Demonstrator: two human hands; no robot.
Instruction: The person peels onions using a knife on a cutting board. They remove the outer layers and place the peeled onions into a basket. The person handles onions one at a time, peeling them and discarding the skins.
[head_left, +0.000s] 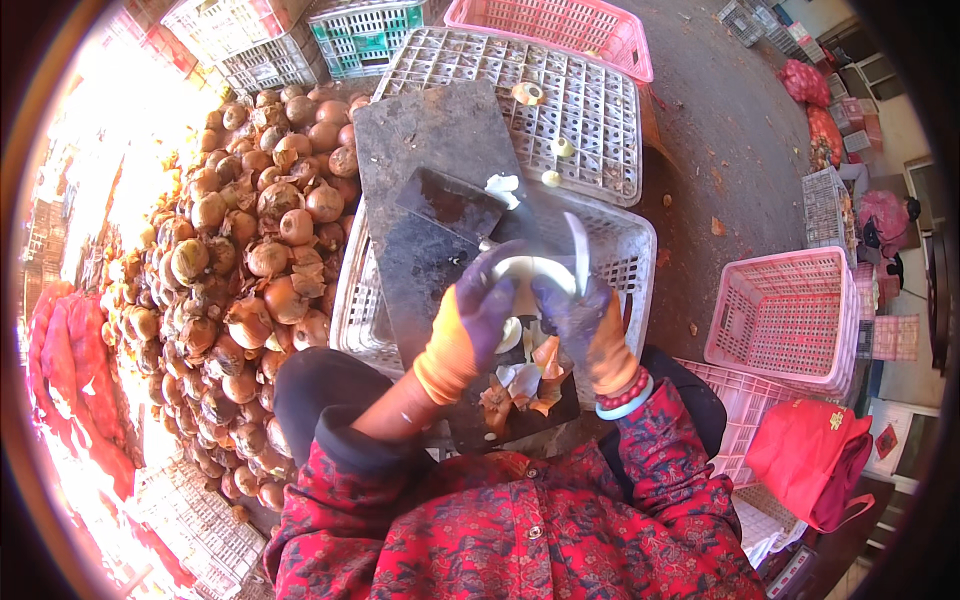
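My left hand (474, 304), in an orange glove with a purple coated palm, grips one side of a white peeled onion piece (529, 266). The other side is in my right hand (583, 319), gloved alike and blurred. A pale curved strip (580, 244) stands up by the right fingers; I cannot tell whether it is onion or a blade. Beyond my hands, a cleaver (454, 204) lies flat on a dark board (427, 124) beside white onion scraps (502, 189). Under my wrists are onion skins (525, 384) and a pale onion piece (509, 335).
The board rests across a white plastic crate (637, 247). Left of it is a large heap of unpeeled onions (266, 217). An upturned crate (450, 56) beyond carries a few onion bits. Pink crates (784, 315) and a red bag (810, 457) stand at right.
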